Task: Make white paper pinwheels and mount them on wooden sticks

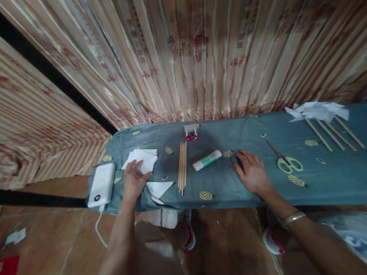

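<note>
My left hand (134, 179) rests on a small stack of white paper pieces (148, 157), its thumb and fingers apart. Just below it lies a folded white paper piece (160, 188). Flat on the cloth, my right hand (251, 170) has its fingers spread and holds nothing I can see; a dark patch shows between thumb and forefinger. Between the hands are several wooden sticks (182, 168) side by side and a white and green glue stick (207, 160). Behind them sits a small open red and white box (191, 132) with tiny dark pieces inside. Scissors (288, 163) with green handles lie right of my right hand.
White paper pinwheels (320, 111) on wooden sticks lie at the far right of the cloth-covered table (346, 178). At its left end is a white power bank (102, 184) with a cable. Pleated curtains (194, 45) hang behind, and dark poles (47, 68) cross the left side.
</note>
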### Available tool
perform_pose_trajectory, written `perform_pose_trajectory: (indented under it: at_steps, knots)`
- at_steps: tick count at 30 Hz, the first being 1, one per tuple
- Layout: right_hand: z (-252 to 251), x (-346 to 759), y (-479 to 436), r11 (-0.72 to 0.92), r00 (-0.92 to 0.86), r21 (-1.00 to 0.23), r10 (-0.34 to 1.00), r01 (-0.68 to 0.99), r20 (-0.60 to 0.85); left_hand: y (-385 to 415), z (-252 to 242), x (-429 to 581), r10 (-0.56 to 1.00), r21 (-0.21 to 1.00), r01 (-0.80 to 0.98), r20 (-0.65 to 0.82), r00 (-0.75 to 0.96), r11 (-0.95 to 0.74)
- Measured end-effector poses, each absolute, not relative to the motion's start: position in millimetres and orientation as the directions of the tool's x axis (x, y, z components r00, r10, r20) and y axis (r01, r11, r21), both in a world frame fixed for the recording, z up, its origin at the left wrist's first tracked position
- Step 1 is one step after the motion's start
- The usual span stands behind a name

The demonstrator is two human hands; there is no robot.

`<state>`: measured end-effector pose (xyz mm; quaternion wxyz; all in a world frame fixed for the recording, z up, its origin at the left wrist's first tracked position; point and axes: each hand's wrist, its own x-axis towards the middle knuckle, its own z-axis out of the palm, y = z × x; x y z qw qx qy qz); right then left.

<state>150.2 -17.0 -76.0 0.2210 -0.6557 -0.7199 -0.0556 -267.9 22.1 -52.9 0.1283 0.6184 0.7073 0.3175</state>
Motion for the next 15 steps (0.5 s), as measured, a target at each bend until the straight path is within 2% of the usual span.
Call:
perform_pose_trajectory:
  at_steps: [10,15]
  knots:
    - [-77.3,151.2,-17.7,0.145,-0.033,-0.254,0.917,0.956,0.399,17.7,-36.6,-264.4,0.944,0.764,0.638,0.135,-0.300,0.094]
    - [-76.8,151.3,-17.3,0.152,-0.042,-0.250,0.917,0.956,0.397,10.2,-25.0,-259.6,0.933,0.717,0.697,0.230,-0.276,0.029]
